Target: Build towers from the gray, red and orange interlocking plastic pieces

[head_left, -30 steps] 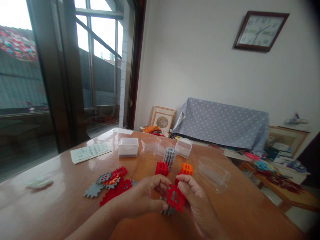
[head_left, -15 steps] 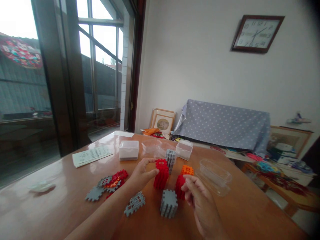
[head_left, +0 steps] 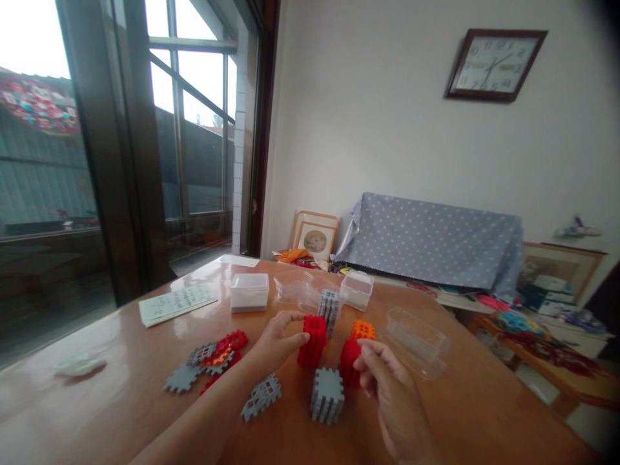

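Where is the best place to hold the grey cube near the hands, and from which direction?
Probably from above, pinching two opposite side walls of the grey cube. It stands upright and free on the table, with the right hand closest. Its toothed edges should give grip.

The worktop [head_left: 121, 394] at the frame's bottom is polished wood, glossy enough to mirror the window. The cubes, red [head_left: 312, 341], grey [head_left: 327, 394] and orange [head_left: 362, 330], look like matt moulded plastic, as do the flat tiles [head_left: 213, 358] at lower left. The boxes [head_left: 248, 292] are clear, smooth plastic. A paper sheet [head_left: 174, 302] lies matt at left; dotted cloth [head_left: 431, 236] drapes behind.
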Motion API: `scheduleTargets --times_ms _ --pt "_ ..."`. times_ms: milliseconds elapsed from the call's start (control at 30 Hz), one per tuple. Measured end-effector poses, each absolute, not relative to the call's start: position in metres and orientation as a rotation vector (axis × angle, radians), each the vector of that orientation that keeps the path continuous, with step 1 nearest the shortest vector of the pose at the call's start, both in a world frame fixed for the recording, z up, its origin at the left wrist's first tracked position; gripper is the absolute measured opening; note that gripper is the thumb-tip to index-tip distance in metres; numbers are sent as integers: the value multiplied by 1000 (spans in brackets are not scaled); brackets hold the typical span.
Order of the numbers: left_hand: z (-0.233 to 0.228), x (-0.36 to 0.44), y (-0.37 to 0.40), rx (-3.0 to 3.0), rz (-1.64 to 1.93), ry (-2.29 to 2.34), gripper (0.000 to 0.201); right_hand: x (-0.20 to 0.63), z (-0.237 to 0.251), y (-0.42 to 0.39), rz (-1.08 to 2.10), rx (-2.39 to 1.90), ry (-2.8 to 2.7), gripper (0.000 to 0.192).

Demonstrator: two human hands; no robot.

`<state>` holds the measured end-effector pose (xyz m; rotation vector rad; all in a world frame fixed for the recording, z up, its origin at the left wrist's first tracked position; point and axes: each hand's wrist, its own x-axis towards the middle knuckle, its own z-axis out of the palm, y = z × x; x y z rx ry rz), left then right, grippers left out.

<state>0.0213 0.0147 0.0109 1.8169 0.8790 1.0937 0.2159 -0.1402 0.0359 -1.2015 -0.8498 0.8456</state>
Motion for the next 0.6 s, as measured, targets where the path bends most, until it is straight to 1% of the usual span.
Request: scheduleTargets --times_ms 133,400,600 --pt "12 22 13 1809 1094 875 43 216 37 -141 850 -1182 -839 32" --pt "10 21 13 1805 1073 908 48 217 39 -141 836 -1182 -854 33" --pt "22 2 18 1734 1098 1002 43 218 39 -144 850 -1198 -867 34"
